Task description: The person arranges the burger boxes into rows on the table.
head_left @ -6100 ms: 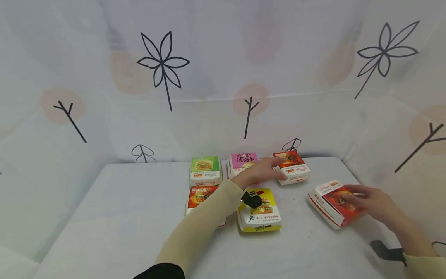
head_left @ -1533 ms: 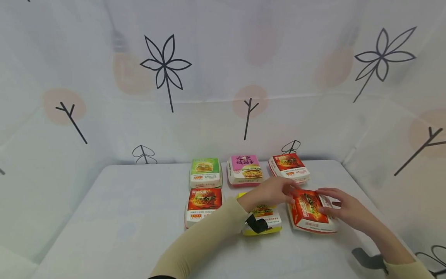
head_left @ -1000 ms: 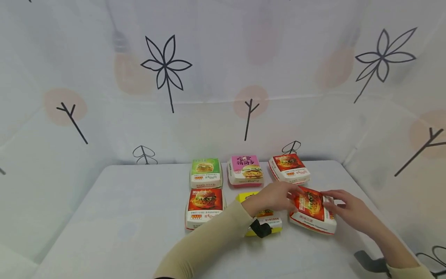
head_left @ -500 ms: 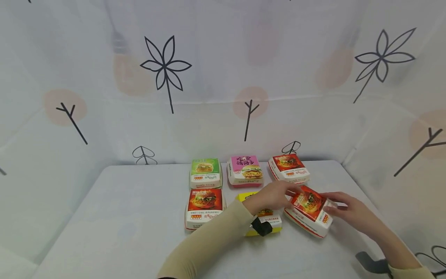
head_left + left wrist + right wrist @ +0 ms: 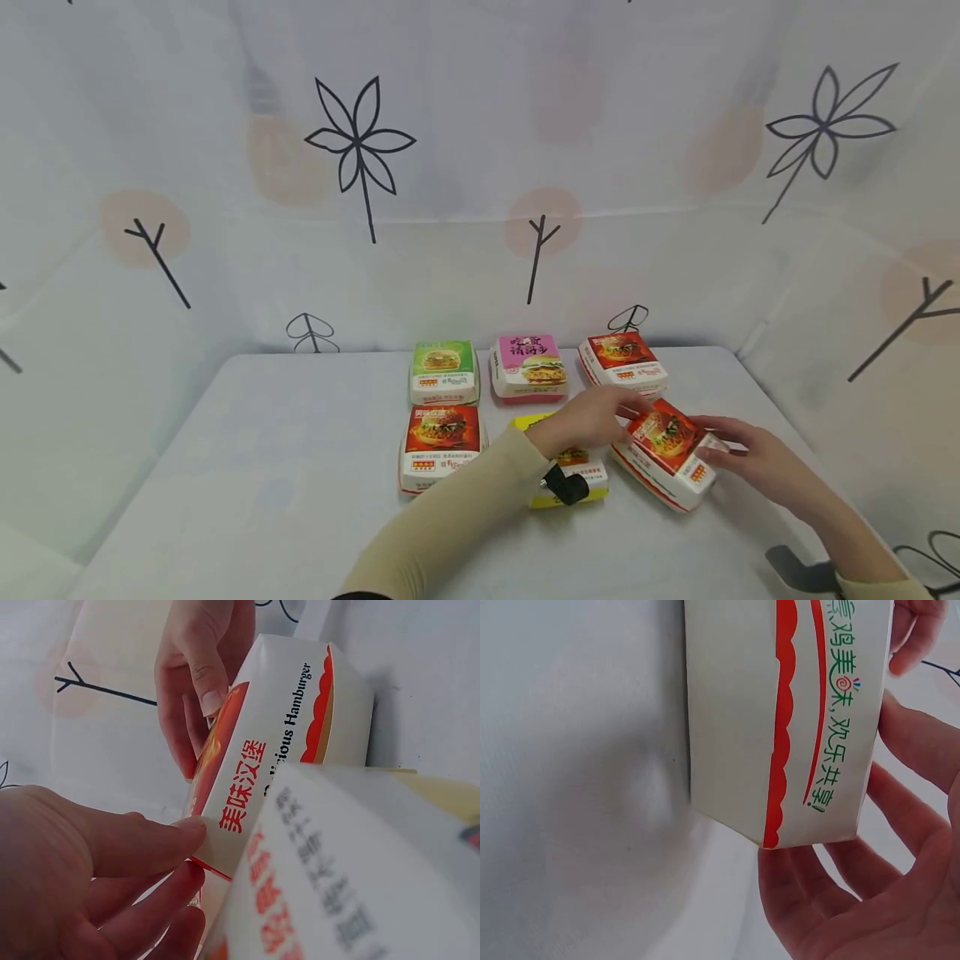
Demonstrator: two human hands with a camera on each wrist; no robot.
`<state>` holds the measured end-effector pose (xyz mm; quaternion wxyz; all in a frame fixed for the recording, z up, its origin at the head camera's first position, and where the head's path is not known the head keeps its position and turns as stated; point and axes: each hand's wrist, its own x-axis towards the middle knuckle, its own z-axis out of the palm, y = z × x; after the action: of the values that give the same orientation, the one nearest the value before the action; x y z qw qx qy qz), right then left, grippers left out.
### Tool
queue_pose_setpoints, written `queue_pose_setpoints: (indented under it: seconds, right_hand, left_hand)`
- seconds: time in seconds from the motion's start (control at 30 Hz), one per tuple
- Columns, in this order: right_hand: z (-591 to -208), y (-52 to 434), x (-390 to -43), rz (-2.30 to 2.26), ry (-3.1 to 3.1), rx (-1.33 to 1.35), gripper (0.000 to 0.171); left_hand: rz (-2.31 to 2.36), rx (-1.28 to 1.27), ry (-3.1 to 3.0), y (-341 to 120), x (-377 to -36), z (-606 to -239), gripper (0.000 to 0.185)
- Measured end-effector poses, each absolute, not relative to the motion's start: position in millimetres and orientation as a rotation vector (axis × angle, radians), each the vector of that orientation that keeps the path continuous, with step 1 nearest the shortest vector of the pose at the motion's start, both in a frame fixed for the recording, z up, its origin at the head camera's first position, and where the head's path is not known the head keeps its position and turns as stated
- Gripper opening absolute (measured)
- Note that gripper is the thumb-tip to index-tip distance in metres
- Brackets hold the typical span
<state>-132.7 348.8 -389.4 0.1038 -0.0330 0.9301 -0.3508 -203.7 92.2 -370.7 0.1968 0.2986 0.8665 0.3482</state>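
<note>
A red burger box (image 5: 663, 450) lies askew on the white table (image 5: 262, 492), right of a yellow box (image 5: 573, 487) and in front of another red box (image 5: 622, 360). My left hand (image 5: 592, 419) reaches over the yellow box, and its straight fingertips touch the near-left edge of the askew box (image 5: 285, 727). My right hand (image 5: 742, 454) grips the box's right end. Its thumb lies on the red top and its fingers (image 5: 840, 892) cup the white side (image 5: 780, 712). The left forearm hides part of the yellow box.
Several closed burger boxes stand in two rows: green (image 5: 442, 371), pink (image 5: 527, 367) and red at the back, another red (image 5: 441, 442) and the yellow in front. A patterned cloth backdrop (image 5: 480, 208) rises behind and at both sides. The table's right edge (image 5: 757, 383) is near.
The red box came from the right of the table to beside the yellow box. In the last second both hands turned it so a corner points toward me. The left hand left the back red box.
</note>
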Motion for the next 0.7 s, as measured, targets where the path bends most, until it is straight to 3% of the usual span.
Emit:
queue_pose_setpoints:
  seconds: [0.7]
  right_hand:
    - [-394, 343, -126, -0.993, 2.820, -0.062, 0.067]
  left_hand:
    - [1.062, 0.833, 2.403, 78, -201, -368, 0.038]
